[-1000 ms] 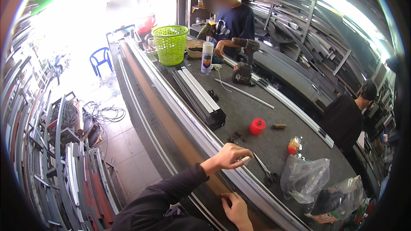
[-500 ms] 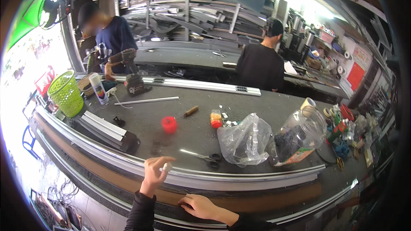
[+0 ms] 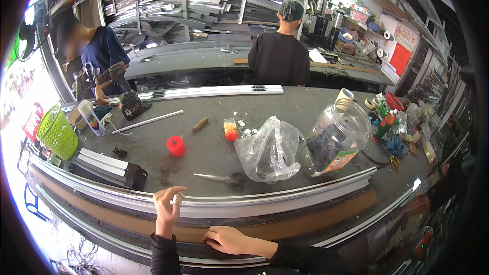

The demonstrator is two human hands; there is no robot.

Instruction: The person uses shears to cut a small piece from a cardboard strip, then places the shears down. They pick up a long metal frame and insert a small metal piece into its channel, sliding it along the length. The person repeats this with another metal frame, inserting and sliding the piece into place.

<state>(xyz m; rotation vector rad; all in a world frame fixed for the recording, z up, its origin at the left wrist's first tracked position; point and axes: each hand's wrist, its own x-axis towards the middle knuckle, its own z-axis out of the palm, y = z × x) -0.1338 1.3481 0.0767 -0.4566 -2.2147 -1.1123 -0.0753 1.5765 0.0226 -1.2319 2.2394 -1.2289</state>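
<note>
"White rail [image 3: 270, 203], long and glossy, lies lengthwise along the near side of the dark bench [image 3: 206, 145]; a brown strip [image 3: 316, 220] runs beside it at six o'clock. Directions are read from the left hand [image 3: 166, 204]."

"How does that hand stand?"

"Over the rail, index finger stretched toward three o'clock, the other fingers curled. A small white piece [image 3: 177, 199] shows at the fingers; whether it is worn or pinched cannot be told, nor whether the hand touches the rail."

"And the right hand [image 3: 229, 240]?"

"At four o'clock, on the strip, palm down, fingers loosely bent at its near edge. Whether they grip anything cannot be told, since their undersides are hidden."

"What surrounds the pair?"

"At twelve, a red pot [image 3: 176, 146]. At two, scissors [image 3: 221, 177], blurred, with a clear bag [image 3: 270, 150] beyond. Between two and three, a clear jar [image 3: 333, 147] with dark contents. At ten, short profiles [image 3: 104, 165], and farther off a green basket [image 3: 57, 132]. At eleven, a drill [image 3: 127, 103]."

"Other figures?"

"Two co-workers across the bench: one in blue [image 3: 106, 47] at eleven, one in black [image 3: 280, 58] at one, back turned."
</note>
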